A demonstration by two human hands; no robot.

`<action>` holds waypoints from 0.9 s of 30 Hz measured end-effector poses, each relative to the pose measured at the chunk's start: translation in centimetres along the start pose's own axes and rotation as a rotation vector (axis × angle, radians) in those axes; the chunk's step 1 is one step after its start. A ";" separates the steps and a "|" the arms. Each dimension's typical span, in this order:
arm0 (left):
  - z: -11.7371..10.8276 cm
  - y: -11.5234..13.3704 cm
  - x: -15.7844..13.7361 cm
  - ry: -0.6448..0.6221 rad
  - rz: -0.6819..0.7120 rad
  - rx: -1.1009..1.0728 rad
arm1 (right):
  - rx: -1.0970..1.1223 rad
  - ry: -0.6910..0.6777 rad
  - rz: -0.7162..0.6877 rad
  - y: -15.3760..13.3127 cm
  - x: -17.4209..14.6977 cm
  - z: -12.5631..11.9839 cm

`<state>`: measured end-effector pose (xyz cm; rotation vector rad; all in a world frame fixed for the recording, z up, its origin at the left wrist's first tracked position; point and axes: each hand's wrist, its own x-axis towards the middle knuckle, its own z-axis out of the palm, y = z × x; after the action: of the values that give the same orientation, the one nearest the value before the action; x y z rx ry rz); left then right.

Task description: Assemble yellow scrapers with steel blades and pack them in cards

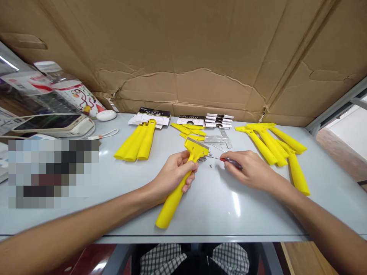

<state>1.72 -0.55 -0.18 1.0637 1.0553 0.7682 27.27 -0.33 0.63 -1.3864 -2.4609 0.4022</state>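
My left hand [179, 170] is wrapped round the handle of a yellow scraper [172, 202], whose wide head points up and away from me with a metal blade along its far edge. In my right hand [249, 168] is a screwdriver [235, 163] with a dark and red handle. Its thin shaft points left, the tip among small screws [203, 159] beside the scraper head. Whether the tip touches a screw I cannot tell. One loose screw [210, 166] lies a little nearer to me. Behind the scraper head are flat metal blades [218, 139] and yellow plastic head pieces [190, 131].
Several yellow scraper handles [298, 173] lie at the right. Yellow scrapers with card sleeves [146, 141] lie left of centre. Folded cards [219, 120] are stacked at the back, before a cardboard wall [183, 46]. A phone [54, 124] and a bottle [71, 89] are at the left.
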 end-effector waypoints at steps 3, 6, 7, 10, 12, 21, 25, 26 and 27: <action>-0.4 0.3 0.3 0.034 -0.008 -0.091 | -0.016 0.072 0.044 0.7 0.2 -0.3; -0.9 0.6 0.6 0.032 -0.009 -0.183 | -0.133 0.122 0.146 1.7 0.4 -0.4; -1.1 0.7 0.7 0.014 -0.021 -0.209 | -0.194 0.120 0.182 2.0 0.5 -0.4; -1.4 0.7 1.0 -0.047 -0.063 -0.273 | -0.333 0.072 0.255 2.7 0.6 -0.2; -1.5 0.6 1.1 -0.067 -0.066 -0.299 | -0.361 0.036 0.261 2.8 0.6 -0.1; -1.9 0.6 1.1 -0.170 -0.048 -0.372 | -0.328 0.017 0.263 2.8 0.6 -0.2; -1.5 0.8 1.0 -0.114 -0.039 -0.431 | -0.331 0.029 0.250 2.9 0.6 -0.2; -1.3 0.9 0.9 -0.080 -0.022 -0.439 | -0.330 0.031 0.247 2.9 0.6 -0.2; -1.1 0.9 0.9 -0.045 0.003 -0.451 | -0.329 0.034 0.245 2.9 0.6 -0.2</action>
<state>0.92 0.88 0.29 0.6924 0.7910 0.9267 29.29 1.63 -0.21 -1.8176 -2.4145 0.0195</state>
